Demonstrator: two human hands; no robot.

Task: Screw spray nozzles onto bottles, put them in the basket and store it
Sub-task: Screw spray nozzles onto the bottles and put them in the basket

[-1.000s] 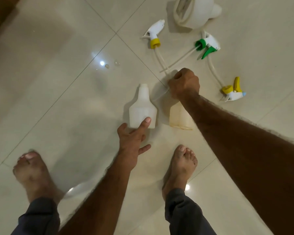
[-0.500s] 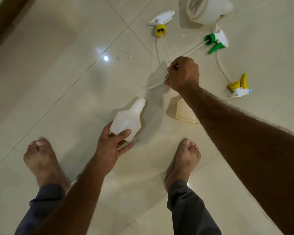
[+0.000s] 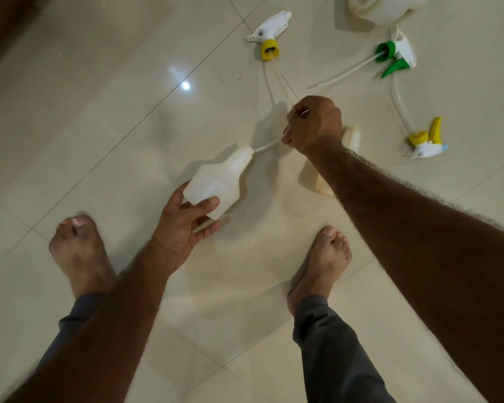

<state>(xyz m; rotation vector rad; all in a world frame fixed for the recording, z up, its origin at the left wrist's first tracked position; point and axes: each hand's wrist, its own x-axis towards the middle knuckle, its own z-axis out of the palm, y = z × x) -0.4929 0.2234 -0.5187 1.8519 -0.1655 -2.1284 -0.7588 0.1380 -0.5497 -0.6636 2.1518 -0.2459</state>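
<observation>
My left hand (image 3: 184, 225) grips the base of a white plastic bottle (image 3: 218, 178) and holds it tilted, neck pointing up and right. My right hand (image 3: 314, 123) is a closed fist around a thin clear dip tube (image 3: 266, 146). The tube's free end sits in the bottle's mouth. Whatever nozzle head is on that tube stays hidden inside the fist. A second, cream bottle (image 3: 352, 135) lies on the floor, mostly covered by my right forearm.
Three loose spray nozzles with tubes lie on the tiled floor: white with a yellow collar (image 3: 269, 33), green and white (image 3: 396, 53), yellow with a blue tip (image 3: 425, 141). A white basket (image 3: 384, 10) is at the top edge. My bare feet (image 3: 79, 251) (image 3: 320, 263) stand below.
My left hand has picked the white bottle up and tilted it. My right fist has brought the tube to the bottle, and its end now sits in the neck.
</observation>
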